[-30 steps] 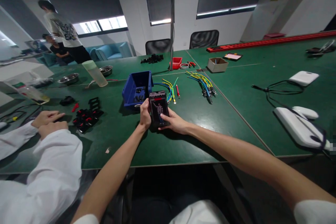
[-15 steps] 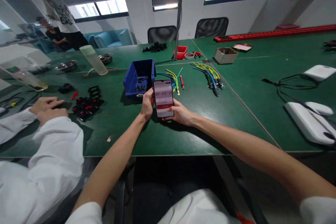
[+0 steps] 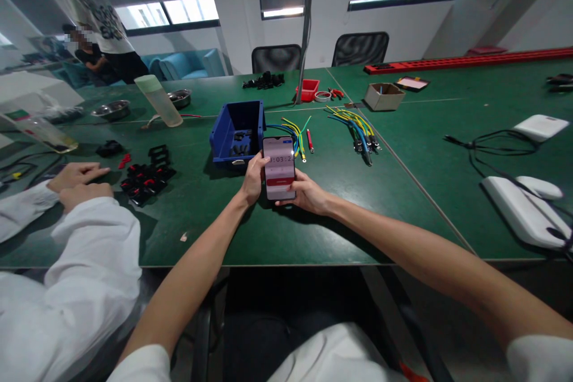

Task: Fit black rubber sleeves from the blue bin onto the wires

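A smartphone point(image 3: 280, 170) is held upright over the table, its screen facing me with timer digits and a red bar. My left hand point(image 3: 254, 176) is closed on the phone's left edge, the thumb lying over the screen near the digits. From the right, my right hand point(image 3: 308, 192) grips the lower part, thumb on the screen by the red bar. Just behind the phone stands a blue bin point(image 3: 237, 131) with small dark pieces inside. Yellow, blue and green wires point(image 3: 295, 130) lie behind it, beside a red wire piece point(image 3: 310, 141).
A second wire bundle point(image 3: 358, 128) lies to the right, near a cardboard box point(image 3: 384, 96). Black and red parts point(image 3: 145, 182) sit at left by a co-worker's hands point(image 3: 83, 185). A metal pole point(image 3: 305, 30) rises behind the bin. White devices point(image 3: 523, 209) with cables lie far right.
My left thumb has moved onto the screen over the timer digits. The phone stays in both hands, and the view has shifted slightly.
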`<action>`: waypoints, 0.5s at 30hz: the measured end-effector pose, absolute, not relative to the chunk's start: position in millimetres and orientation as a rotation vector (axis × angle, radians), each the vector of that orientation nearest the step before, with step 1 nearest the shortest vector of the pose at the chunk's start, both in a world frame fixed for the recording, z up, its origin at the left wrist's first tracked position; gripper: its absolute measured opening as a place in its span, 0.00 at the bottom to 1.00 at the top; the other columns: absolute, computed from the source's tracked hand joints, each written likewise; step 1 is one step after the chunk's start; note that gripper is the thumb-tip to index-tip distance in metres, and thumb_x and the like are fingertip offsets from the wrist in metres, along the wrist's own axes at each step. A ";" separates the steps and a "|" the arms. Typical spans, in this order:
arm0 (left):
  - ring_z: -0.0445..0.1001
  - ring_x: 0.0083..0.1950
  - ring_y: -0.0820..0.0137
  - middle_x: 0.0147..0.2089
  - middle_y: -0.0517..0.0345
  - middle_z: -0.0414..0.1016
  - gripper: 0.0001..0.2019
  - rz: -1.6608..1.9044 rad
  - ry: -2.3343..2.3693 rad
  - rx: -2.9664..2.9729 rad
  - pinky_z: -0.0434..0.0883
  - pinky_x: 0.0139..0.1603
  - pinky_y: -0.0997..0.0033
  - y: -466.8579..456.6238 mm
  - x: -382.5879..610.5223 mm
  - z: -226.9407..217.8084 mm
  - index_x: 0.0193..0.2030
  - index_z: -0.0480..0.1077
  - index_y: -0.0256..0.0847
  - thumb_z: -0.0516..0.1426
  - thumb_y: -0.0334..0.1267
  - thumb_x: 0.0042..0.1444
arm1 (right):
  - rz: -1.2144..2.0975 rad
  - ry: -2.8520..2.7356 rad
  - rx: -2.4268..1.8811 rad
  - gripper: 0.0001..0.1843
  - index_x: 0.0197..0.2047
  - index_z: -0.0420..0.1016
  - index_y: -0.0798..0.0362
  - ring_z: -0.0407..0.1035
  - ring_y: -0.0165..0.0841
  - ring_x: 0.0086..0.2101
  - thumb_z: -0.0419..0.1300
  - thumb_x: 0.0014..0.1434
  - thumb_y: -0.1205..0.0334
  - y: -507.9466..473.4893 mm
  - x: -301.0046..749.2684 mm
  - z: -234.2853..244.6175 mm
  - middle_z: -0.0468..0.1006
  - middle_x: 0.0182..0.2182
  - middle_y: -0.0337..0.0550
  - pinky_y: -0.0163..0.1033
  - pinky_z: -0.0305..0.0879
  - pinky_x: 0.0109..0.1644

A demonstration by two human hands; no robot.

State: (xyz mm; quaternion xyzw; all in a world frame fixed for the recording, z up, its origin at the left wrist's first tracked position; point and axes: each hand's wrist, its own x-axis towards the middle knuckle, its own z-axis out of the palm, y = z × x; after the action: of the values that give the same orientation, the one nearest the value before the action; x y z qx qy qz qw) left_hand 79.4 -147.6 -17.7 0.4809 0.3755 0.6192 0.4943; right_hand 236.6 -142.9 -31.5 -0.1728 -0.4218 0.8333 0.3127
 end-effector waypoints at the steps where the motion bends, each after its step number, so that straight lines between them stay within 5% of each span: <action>1: 0.75 0.39 0.66 0.39 0.55 0.77 0.18 1.491 0.918 1.156 0.69 0.41 0.69 -147.5 79.2 -18.6 0.47 0.69 0.36 0.52 0.46 0.54 | 2.200 -1.114 -0.453 0.30 0.51 0.64 0.48 0.73 0.36 0.37 0.55 0.43 0.76 -142.8 236.6 -31.7 0.77 0.41 0.40 0.47 0.75 0.37; 15: 0.75 0.35 0.66 0.33 0.56 0.77 0.14 1.503 1.043 1.082 0.70 0.37 0.69 -144.9 79.3 -16.9 0.37 0.72 0.35 0.57 0.43 0.48 | 2.234 -1.097 -0.490 0.30 0.50 0.64 0.50 0.73 0.37 0.37 0.53 0.41 0.75 -143.8 237.1 -27.1 0.77 0.40 0.41 0.48 0.74 0.38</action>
State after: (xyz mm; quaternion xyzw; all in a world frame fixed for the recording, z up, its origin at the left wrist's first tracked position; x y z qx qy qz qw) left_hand 79.3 -144.9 -16.9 0.4447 0.4288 0.6178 0.4865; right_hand 237.1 -143.8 -27.1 -0.1845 -0.4127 0.8408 0.2980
